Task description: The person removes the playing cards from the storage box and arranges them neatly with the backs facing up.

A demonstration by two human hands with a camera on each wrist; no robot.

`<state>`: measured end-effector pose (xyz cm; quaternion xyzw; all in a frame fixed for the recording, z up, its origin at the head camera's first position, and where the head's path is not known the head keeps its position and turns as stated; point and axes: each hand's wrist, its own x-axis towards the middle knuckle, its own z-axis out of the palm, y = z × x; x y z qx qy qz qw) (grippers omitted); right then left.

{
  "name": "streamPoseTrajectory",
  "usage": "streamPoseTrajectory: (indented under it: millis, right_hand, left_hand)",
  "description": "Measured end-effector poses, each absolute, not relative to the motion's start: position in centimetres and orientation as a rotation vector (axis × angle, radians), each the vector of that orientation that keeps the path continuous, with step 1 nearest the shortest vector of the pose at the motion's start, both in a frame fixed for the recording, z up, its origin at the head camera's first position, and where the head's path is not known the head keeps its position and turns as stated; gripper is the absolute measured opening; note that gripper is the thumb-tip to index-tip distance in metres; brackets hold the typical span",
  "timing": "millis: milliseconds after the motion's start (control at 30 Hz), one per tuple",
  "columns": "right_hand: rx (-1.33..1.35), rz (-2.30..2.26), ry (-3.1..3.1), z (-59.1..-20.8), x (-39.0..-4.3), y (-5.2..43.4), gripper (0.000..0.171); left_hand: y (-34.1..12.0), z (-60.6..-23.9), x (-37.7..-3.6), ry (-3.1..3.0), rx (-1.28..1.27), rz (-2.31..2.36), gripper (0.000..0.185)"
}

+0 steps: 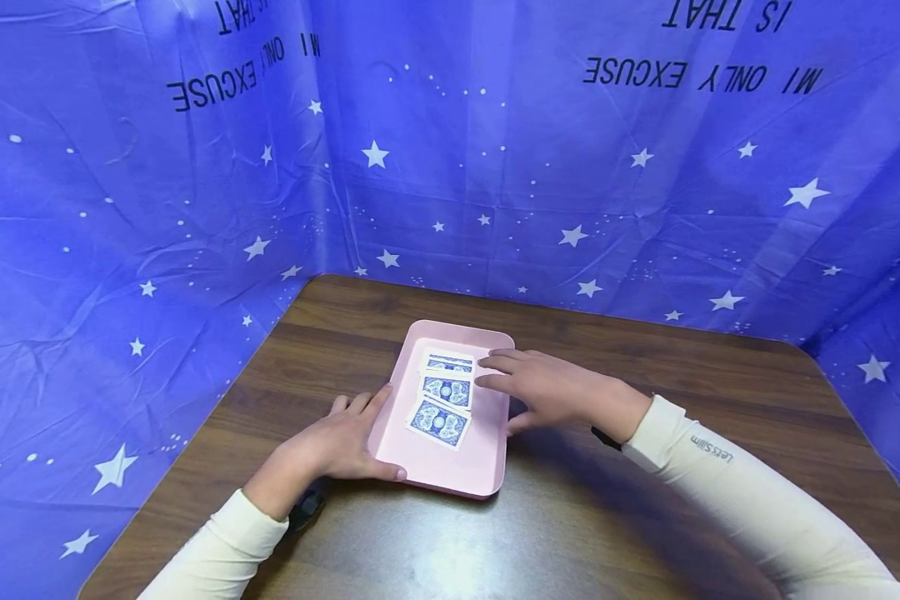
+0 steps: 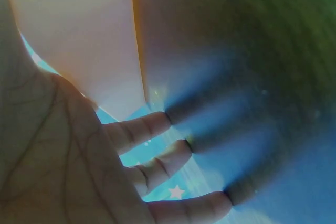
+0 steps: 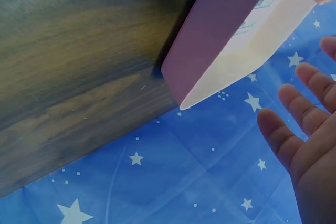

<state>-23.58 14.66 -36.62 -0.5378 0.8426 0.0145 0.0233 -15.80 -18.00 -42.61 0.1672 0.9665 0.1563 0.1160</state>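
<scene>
I see a pink tray at mid-bench, three face-down cards inside. My left hand lies flat against its left rim, thumb at the near corner, gripping nothing. My right hand hovers over the right rim, fingers straight, empty. Bare wood surrounds; blue star sheeting walls three sides.

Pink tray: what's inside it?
Three blue-backed cards lie face down in a row in the tray. The right hand hovers over its right side, hiding part of the floor there.
</scene>
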Motion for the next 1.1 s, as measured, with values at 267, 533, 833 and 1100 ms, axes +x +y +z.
streamPoseTrajectory:
  millis: [267,533,833,1100]
  right_hand:
    - [-1.766,-0.011,2.488,-36.5,-25.3,13.2,0.078]
    - [-1.737,0.020,2.431,-36.1,-26.2,11.8,0.077]
    - [-1.722,0.074,2.360,-36.1,-26.3,9.4,0.074]
    - [-1.745,0.179,2.322,-36.8,-26.5,7.3,0.076]
  left_hand:
    - [-17.8,-42.5,-15.8,2.818,0.476,0.446,0.135]
    - [-17.8,-42.8,-15.9,2.822,0.472,0.423,0.135]
    - [-17.9,-42.5,-15.9,2.823,0.493,0.440,0.133]
    - [-17.9,-42.5,-15.9,2.831,0.507,0.435,0.132]
